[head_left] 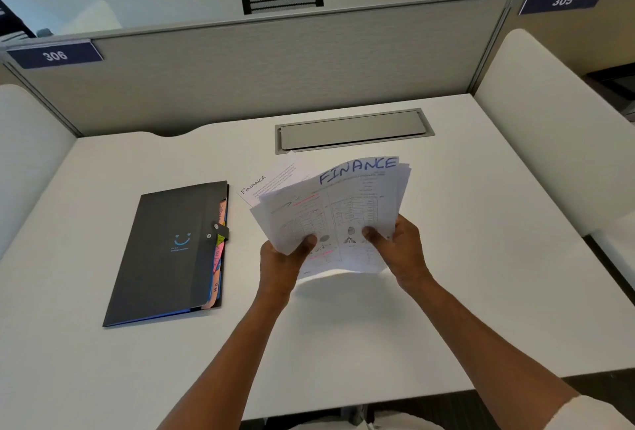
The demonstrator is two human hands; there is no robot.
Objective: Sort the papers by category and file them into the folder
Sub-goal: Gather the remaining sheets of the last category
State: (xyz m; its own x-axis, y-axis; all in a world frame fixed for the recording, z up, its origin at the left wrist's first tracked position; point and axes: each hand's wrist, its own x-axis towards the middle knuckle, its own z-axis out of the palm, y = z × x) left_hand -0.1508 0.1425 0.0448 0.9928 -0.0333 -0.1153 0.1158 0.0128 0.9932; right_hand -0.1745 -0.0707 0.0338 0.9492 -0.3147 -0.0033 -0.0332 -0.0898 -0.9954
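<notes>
Both hands hold a stack of white papers (343,209) above the middle of the white desk (103,361). The top sheet has "FINANCE" written in blue marker over printed tables and diagrams. My left hand (285,258) grips the lower left edge of the stack, and my right hand (402,247) grips its lower right edge. A separate sheet (264,182) marked "Finance" in black lies flat on the desk behind the stack, partly hidden by it. A black folder (168,254) with a blue smiley logo lies shut to the left, coloured tabs sticking out of its right side.
A grey cable hatch (354,130) is set into the desk behind the papers. Grey partition panels (275,62) with number signs 306 and 305 close off the back. White side dividers (549,120) flank the desk. Black chairs stand beyond the partition.
</notes>
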